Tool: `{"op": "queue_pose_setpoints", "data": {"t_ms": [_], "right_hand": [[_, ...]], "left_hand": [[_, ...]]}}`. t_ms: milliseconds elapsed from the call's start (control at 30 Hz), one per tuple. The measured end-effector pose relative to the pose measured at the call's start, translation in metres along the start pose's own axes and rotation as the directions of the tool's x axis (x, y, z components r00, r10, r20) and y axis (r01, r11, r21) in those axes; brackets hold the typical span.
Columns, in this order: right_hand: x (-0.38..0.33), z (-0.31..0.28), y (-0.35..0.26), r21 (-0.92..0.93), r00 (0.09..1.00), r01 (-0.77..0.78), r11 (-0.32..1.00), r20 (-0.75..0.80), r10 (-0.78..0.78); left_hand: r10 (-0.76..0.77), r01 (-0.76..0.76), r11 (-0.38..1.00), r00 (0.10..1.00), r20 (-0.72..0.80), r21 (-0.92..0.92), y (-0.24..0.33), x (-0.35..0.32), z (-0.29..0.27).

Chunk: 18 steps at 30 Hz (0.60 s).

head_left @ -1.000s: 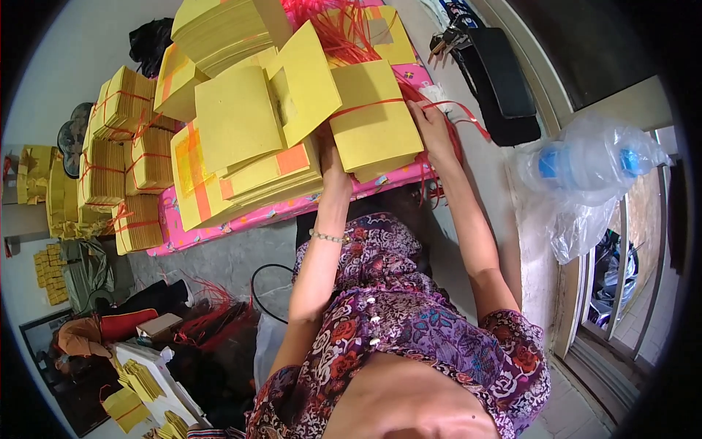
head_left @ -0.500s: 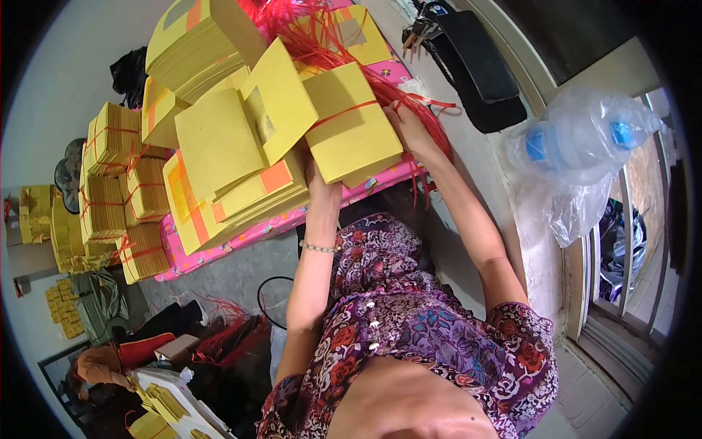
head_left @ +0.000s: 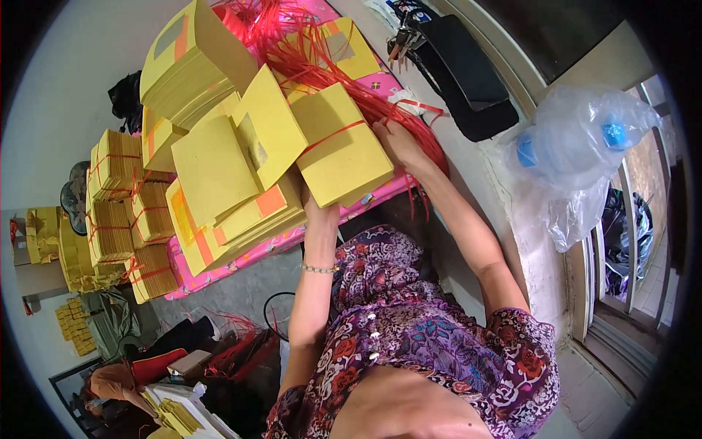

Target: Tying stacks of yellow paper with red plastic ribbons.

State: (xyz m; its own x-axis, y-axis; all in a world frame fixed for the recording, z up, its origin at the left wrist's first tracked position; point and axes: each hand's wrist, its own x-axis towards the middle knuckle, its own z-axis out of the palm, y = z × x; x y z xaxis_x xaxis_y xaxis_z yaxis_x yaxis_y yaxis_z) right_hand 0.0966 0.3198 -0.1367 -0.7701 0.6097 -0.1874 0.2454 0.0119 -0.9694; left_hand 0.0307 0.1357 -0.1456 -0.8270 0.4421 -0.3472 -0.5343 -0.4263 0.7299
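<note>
A thick bundle of yellow paper (head_left: 345,157) rests near the front edge of the pink-covered table, with a red plastic string (head_left: 333,139) crossing its top. My left hand (head_left: 319,210) grips the bundle's near left side; its fingers go out of sight between this bundle and the neighbouring stack. At the bundle's right side, my right hand (head_left: 400,145) has its fingers curled and pinched at the red string. Loose red strings (head_left: 420,135) lie just beyond it. Left of the bundle, folded yellow sheets (head_left: 269,121) stand half open on a stack of yellow paper (head_left: 241,223).
Tied yellow bundles (head_left: 113,230) are piled at the left, and a tall yellow stack (head_left: 194,73) stands farther back. Keys (head_left: 402,45) and a black case (head_left: 468,66) lie on the right ledge beside bagged plastic bottles (head_left: 570,143). Another person (head_left: 113,384) is at lower left.
The view has turned slightly. The tied bundle has shifted a little toward me, with both hands staying at it. My right hand keeps its pinch.
</note>
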Motion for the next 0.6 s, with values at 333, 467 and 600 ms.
{"op": "queue_pose_setpoints", "data": {"t_ms": [333,467,600], "right_hand": [[-0.015,0.003,0.001,0.408,0.989,-0.144,0.901,0.045,0.138],[-0.022,0.002,0.005,0.498,0.994,-0.109,0.86,0.042,0.101],[-0.03,0.003,-0.005,0.491,0.994,-0.105,0.865,0.027,0.105]], "left_hand": [[0.056,-0.056,0.998,0.998,0.016,-0.009,0.003,-0.014,0.006],[-0.007,0.005,0.999,0.998,-0.061,-0.04,0.009,-0.022,0.019],[-0.037,0.037,0.999,0.999,0.0,-0.036,0.008,-0.025,0.02]]}}
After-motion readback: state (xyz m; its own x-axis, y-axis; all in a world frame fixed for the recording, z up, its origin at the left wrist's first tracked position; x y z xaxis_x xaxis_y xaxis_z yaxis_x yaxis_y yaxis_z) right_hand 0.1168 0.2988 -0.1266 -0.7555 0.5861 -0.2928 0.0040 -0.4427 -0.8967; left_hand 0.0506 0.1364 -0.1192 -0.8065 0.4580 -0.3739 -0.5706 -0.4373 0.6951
